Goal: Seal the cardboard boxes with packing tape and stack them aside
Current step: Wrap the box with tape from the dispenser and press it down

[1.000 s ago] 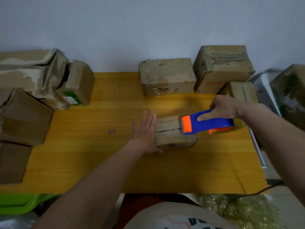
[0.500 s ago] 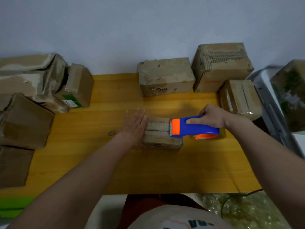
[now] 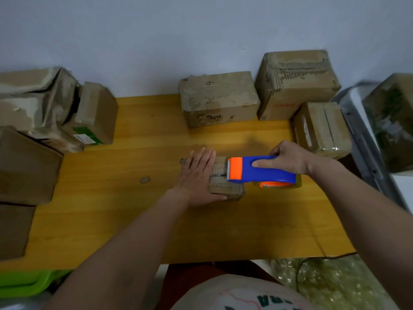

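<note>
A small cardboard box (image 3: pixel 223 186) lies in the middle of the yellow table (image 3: pixel 134 209). My left hand (image 3: pixel 197 175) lies flat on the box's left half, fingers straight, thumb along its near side. My right hand (image 3: pixel 288 157) grips a blue and orange tape dispenser (image 3: pixel 261 170). Its orange toothed head sits over the right part of the box top, at the seam. The tape roll (image 3: pixel 279 184) hangs below the dispenser, just right of the box.
Three taped boxes stand at the back right: one (image 3: pixel 219 97), a taller one (image 3: pixel 297 81), a smaller one (image 3: pixel 321 128). Several worn boxes (image 3: pixel 44 113) crowd the left edge. A small scrap (image 3: pixel 145 180) lies on the table. A green bin (image 3: pixel 29 283) sits below left.
My left hand slid from the box's left side onto its top. The dispenser moved leftward along the box top. The camera view shifted slightly.
</note>
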`<state>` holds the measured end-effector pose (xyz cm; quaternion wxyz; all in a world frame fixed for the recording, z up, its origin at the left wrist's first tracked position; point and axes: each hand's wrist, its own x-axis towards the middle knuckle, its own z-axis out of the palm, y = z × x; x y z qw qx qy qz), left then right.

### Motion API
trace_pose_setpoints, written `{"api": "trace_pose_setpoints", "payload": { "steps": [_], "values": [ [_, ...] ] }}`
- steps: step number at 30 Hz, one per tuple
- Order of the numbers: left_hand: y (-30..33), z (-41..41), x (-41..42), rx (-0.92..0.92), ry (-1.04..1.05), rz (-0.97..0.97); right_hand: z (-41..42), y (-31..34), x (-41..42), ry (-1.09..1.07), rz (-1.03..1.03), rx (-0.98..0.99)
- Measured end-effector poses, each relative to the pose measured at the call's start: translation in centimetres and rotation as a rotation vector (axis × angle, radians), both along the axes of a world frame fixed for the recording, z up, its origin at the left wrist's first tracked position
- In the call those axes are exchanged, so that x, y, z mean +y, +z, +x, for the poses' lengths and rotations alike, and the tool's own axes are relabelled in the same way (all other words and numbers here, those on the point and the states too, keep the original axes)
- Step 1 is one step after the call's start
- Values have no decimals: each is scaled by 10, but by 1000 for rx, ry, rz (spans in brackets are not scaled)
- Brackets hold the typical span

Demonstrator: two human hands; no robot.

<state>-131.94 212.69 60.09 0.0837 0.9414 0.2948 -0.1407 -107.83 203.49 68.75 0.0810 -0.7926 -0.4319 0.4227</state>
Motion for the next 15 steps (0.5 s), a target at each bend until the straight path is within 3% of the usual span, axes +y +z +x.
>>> {"api": "trace_pose_setpoints", "payload": {
  "steps": [6, 15],
  "values": [
    [-1, -1, 0, 5, -13, 28, 33, 6, -21, -26, -40, -40],
    [0, -6, 2, -9, -51, 35, 45, 1, -39, -87, -25, 77]
  ]
}}
